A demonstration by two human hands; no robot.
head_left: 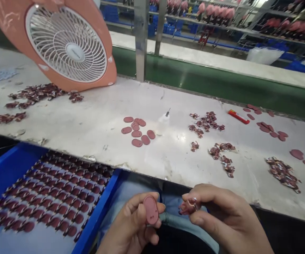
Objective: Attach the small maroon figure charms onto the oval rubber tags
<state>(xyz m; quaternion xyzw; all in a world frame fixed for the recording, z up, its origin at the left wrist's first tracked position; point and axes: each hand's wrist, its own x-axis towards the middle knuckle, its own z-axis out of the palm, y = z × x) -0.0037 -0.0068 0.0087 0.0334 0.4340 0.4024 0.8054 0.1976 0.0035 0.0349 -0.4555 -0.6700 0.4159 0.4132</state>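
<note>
My left hand (pixel 135 225) pinches a dark red oval disc (pixel 151 210) upright between thumb and fingers, low in the middle of the view. My right hand (pixel 221 218) is closed on a small dark red and white piece (pixel 188 206), held a short way right of the disc. Both hands hover over my lap, below the worktable's front edge. On the table beyond lie several more oval discs (pixel 138 130) and clusters of the small pieces (pixel 207 121).
A blue tray (pixel 4 169) at lower left holds rows of finished red pieces. An orange fan (pixel 62 42) stands tilted at the back left. A small glue bottle (pixel 164 121), a red tool (pixel 238 116) and more piles lie on the worn white table (pixel 89 116).
</note>
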